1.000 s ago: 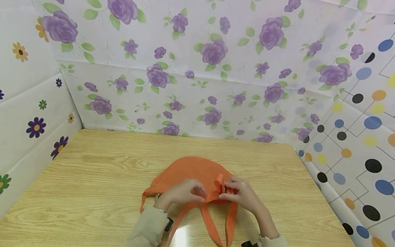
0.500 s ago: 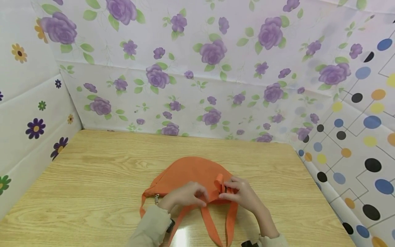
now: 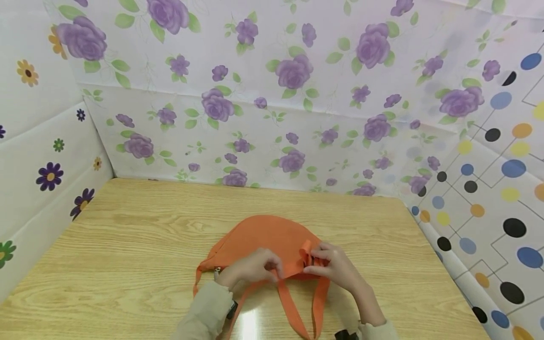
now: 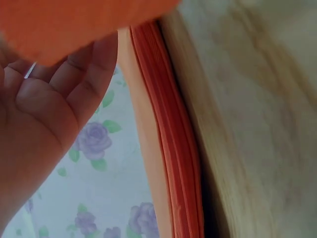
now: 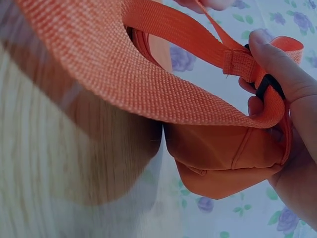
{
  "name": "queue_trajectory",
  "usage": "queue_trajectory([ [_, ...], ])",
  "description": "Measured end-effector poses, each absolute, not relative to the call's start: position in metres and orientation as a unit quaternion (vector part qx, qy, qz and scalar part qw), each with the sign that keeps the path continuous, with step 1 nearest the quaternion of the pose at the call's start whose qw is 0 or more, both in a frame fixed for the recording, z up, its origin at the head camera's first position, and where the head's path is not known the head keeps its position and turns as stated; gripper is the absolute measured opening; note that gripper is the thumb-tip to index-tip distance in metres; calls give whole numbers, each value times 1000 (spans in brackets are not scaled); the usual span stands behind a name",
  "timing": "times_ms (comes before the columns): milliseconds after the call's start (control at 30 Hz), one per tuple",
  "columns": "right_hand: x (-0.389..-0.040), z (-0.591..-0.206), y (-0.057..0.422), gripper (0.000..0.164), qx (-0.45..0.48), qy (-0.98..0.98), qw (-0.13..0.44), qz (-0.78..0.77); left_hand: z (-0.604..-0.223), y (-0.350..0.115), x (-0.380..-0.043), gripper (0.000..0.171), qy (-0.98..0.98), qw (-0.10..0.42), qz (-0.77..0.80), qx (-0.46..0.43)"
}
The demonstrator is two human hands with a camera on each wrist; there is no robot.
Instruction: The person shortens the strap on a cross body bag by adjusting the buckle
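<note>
An orange waist bag [image 3: 267,236] lies on the table, its zipper side toward me and its webbing strap [image 5: 148,94] looping down in front. My right hand [image 3: 337,267] pinches the strap at its black slider buckle [image 5: 270,87], thumb on the near side. A small loop of webbing [image 5: 290,47] stands up beside that thumb. Just to the left, my left hand [image 3: 257,267] has its thumb and fingertips together on a length of the strap, which runs from the buckle. In the left wrist view, blurred orange webbing [image 4: 84,25] hides those fingertips.
The wooden table [image 3: 148,226] extends around the bag. A zipper pull [image 3: 217,273] hangs at the bag's left end. Floral cloth [image 3: 255,118] walls the back, and dotted cloth [image 3: 488,212] stands at the right.
My left hand has shifted slightly on the strap, most recently a little left. The right hand's buckle and webbing loop have moved slightly right. The bag has stayed nearly still.
</note>
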State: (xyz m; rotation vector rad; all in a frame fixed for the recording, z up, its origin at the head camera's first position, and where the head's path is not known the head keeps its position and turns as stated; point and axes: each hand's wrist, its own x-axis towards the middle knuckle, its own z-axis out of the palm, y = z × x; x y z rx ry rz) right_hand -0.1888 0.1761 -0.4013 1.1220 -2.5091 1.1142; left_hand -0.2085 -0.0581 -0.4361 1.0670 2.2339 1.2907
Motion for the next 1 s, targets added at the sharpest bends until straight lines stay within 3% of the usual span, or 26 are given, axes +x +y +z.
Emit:
queue_trajectory([
  [267, -209, -434, 191, 13, 397, -841, 96, 355, -434, -70, -209, 15, 788, 166, 459, 374],
  [1000, -210, -434, 195, 21, 364, -859, 73, 353, -430, -111, -208, 11, 780, 165, 498, 340],
])
